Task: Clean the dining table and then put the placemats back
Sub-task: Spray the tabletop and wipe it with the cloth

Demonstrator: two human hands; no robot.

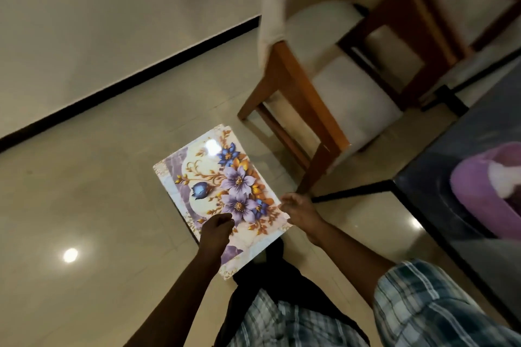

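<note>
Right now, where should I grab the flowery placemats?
Grab the flowery placemats by the near short edge, one hand at each corner, where the left hand and right hand pinch them. The stack is flat, thin and wide, so two corners stop it sagging.

Open floor lies left of the placemats – chair and table crowd the right

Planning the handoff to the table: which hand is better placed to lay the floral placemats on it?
Probably the right hand: it grips the placemats on the edge nearer the dark glass table. The left hand holds the far side.
</note>
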